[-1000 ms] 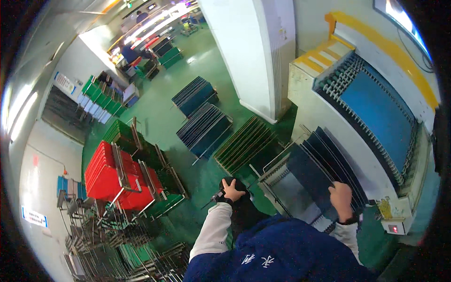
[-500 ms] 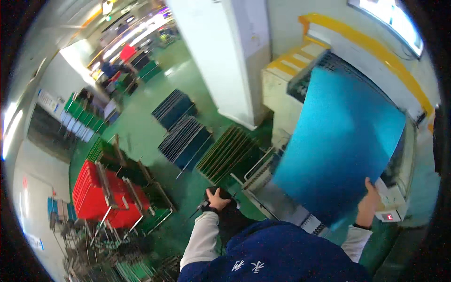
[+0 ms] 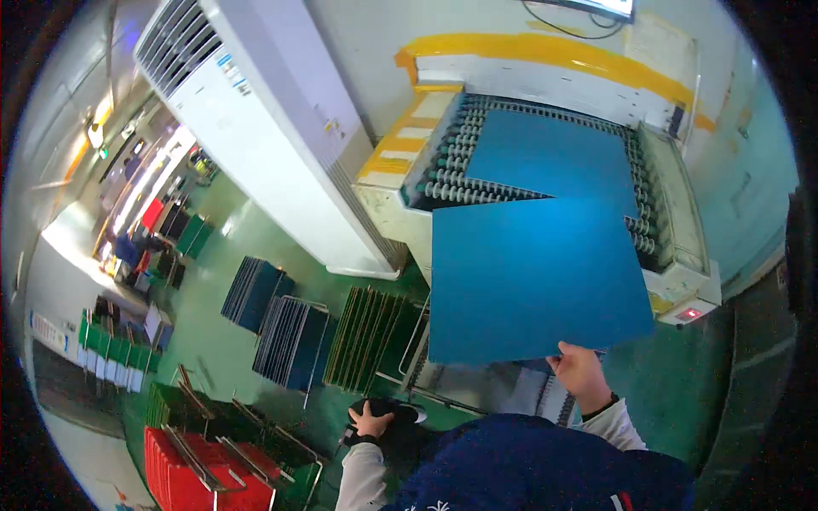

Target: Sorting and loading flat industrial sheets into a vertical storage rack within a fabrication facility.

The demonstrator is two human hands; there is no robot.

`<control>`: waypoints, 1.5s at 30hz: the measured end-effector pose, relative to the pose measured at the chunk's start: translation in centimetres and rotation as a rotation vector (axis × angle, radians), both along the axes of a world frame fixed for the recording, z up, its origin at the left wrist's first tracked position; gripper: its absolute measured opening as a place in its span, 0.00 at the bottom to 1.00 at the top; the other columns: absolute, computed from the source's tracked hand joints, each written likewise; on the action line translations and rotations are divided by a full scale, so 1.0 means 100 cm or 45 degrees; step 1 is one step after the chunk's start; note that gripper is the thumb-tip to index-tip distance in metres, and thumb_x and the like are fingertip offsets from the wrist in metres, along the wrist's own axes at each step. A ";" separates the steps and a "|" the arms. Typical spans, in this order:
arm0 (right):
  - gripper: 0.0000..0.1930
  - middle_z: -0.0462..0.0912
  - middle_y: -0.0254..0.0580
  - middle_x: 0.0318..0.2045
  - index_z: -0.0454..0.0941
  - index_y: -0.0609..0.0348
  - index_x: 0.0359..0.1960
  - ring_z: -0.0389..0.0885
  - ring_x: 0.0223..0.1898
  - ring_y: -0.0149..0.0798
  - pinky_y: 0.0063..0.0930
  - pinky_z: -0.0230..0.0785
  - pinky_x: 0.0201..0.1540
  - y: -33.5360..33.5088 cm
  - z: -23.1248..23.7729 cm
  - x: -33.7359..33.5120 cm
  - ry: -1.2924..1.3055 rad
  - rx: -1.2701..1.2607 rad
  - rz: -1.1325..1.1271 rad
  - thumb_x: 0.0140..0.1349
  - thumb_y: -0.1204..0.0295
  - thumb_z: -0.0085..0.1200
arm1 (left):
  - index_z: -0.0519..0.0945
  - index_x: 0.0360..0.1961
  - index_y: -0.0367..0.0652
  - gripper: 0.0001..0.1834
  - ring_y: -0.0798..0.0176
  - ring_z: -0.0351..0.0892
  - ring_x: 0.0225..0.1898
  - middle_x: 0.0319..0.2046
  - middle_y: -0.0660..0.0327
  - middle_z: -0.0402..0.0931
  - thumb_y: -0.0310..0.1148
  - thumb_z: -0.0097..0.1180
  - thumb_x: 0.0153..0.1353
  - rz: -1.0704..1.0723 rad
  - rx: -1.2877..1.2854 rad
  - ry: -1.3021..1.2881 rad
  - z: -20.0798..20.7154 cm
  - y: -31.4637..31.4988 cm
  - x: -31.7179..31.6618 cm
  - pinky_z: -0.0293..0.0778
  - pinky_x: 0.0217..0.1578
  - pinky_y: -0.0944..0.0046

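My right hand (image 3: 581,376) pinches the near edge of a flat blue panel (image 3: 532,281), thumb on top. The panel is tilted and reaches out over the near end of a roller conveyor (image 3: 452,180). Behind it, a second blue panel (image 3: 558,153) lies flat on the rollers, its near part hidden by the held one. At the lower left, my left hand (image 3: 371,420) has its fingers spread on a dark surface that looks like my trouser leg; it holds nothing.
Racks of upright blue panels (image 3: 294,341) and green panels (image 3: 366,339) stand on the floor to the left. Nearer is a rack with red panels (image 3: 183,464). A tall white air conditioner (image 3: 264,145) stands left of the conveyor. A small box with a red display (image 3: 690,314) is on its right.
My view has swung right. The held blue panel now sits nearer and lower over the conveyor, revealing the second panel on the rollers. My left hand stays spread on the dark surface.
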State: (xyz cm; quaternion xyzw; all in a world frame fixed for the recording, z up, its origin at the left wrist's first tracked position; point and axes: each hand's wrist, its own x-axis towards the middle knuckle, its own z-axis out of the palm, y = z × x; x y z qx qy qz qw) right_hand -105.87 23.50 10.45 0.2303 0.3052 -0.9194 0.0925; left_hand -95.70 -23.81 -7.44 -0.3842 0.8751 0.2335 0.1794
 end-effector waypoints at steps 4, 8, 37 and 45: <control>0.06 0.77 0.40 0.37 0.73 0.60 0.38 0.75 0.38 0.40 0.37 0.69 0.47 -0.007 0.002 -0.001 -0.087 -0.127 -0.092 0.61 0.73 0.49 | 0.61 0.63 0.63 0.52 0.31 0.45 0.65 0.68 0.46 0.33 0.56 0.70 0.33 0.010 0.003 -0.112 0.007 0.004 -0.008 0.58 0.60 0.44; 0.07 0.76 0.41 0.37 0.72 0.58 0.38 0.76 0.39 0.42 0.38 0.69 0.47 -0.008 -0.010 -0.007 -0.099 -0.161 -0.017 0.63 0.69 0.49 | 0.61 0.64 0.62 0.52 0.31 0.45 0.65 0.68 0.45 0.34 0.55 0.70 0.34 -0.055 -0.013 -0.133 -0.006 -0.004 -0.006 0.57 0.61 0.44; 0.09 0.78 0.45 0.33 0.70 0.56 0.33 0.78 0.34 0.41 0.34 0.72 0.39 -0.022 -0.008 -0.049 -0.108 -0.210 0.091 0.63 0.64 0.51 | 0.56 0.66 0.63 0.55 0.31 0.54 0.62 0.68 0.44 0.32 0.64 0.66 0.34 -0.232 -0.097 -0.254 -0.078 -0.042 0.009 0.57 0.60 0.46; 0.09 0.78 0.50 0.33 0.69 0.57 0.33 0.79 0.32 0.43 0.37 0.73 0.36 -0.016 -0.014 -0.065 -0.122 -0.208 0.041 0.62 0.65 0.52 | 0.54 0.67 0.63 0.56 0.31 0.54 0.62 0.68 0.44 0.30 0.62 0.66 0.36 -0.023 -0.007 -0.261 -0.008 -0.002 -0.006 0.58 0.60 0.46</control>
